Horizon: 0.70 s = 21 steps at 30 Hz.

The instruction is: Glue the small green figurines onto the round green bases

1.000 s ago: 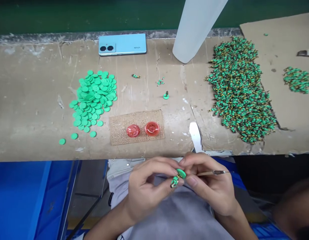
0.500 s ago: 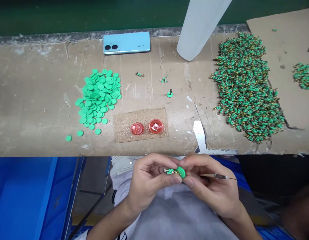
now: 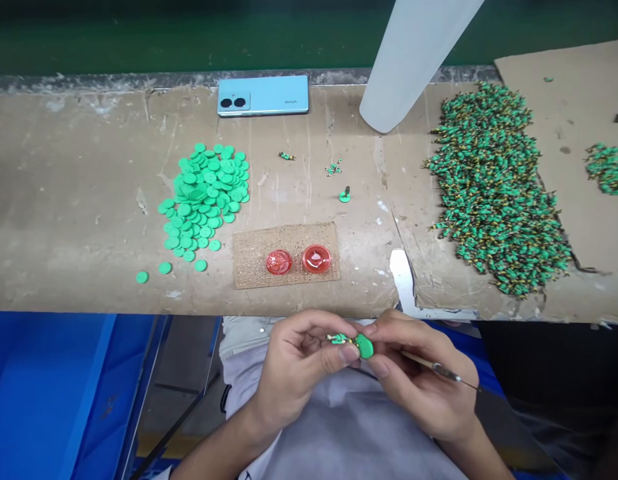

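A worn bench (image 3: 63, 220) carries a pale blue phone (image 3: 263, 95), a heap of green discs (image 3: 203, 197), a cork mat (image 3: 249, 257) with two red caps (image 3: 317, 259), and a large pile of green figures (image 3: 493, 187) near a white cone (image 3: 413, 60).

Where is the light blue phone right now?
In the head view, the light blue phone lies at the far edge of the bench, behind the pile of green discs and left of the white cone.
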Motion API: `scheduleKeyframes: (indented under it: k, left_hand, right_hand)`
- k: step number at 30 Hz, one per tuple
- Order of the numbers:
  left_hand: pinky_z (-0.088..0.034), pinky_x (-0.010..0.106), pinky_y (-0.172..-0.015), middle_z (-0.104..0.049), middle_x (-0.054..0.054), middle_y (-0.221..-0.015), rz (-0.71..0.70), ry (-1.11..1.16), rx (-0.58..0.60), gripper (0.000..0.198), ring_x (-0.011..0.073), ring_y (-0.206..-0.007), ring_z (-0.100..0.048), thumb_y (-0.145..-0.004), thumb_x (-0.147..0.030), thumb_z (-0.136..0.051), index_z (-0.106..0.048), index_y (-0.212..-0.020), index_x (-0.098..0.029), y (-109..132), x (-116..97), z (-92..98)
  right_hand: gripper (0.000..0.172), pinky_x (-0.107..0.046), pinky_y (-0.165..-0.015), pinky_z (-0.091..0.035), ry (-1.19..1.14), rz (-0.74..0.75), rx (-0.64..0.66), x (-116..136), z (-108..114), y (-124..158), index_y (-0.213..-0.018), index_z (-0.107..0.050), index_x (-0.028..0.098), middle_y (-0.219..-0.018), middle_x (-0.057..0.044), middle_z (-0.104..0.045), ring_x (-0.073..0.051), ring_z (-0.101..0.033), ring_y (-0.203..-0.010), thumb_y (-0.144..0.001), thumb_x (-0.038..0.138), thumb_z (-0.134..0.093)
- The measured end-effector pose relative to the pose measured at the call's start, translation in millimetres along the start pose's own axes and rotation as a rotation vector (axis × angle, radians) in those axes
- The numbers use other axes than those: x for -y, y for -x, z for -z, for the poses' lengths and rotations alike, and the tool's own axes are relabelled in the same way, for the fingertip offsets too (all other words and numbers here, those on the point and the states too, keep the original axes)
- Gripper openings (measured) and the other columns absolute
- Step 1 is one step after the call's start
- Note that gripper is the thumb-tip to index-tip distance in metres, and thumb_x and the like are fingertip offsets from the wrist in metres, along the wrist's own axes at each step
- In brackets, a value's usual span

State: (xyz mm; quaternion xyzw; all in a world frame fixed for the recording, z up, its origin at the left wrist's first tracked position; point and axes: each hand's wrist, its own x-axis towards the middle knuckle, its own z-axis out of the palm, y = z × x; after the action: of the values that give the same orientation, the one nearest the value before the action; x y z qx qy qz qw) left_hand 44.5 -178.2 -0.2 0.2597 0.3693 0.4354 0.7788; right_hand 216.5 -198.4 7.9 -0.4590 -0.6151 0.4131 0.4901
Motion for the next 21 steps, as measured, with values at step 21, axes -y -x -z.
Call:
scheduleKeyframes:
  k: [21]
  left_hand:
    - [-0.063, 0.024, -0.069, -0.076, 0.007, -0.09, -0.339, -0.362, -0.094, 0.018, 0.0168, -0.083, -0.074, -0.086, -0.034, -0.085, -0.077, -0.083, -0.018, -9.5, -1.0, 1.4]
  right_hand:
    - [0.034, -0.031, -0.063, -0.061, 0.038, 0.071, -0.116, -20.1, -12.9, 2.9, -0.115, -0.071, 0.024, -0.102, -0.008, -0.074, -0.021, -0.073, -0.087, -0.086, 0.005, -0.072]
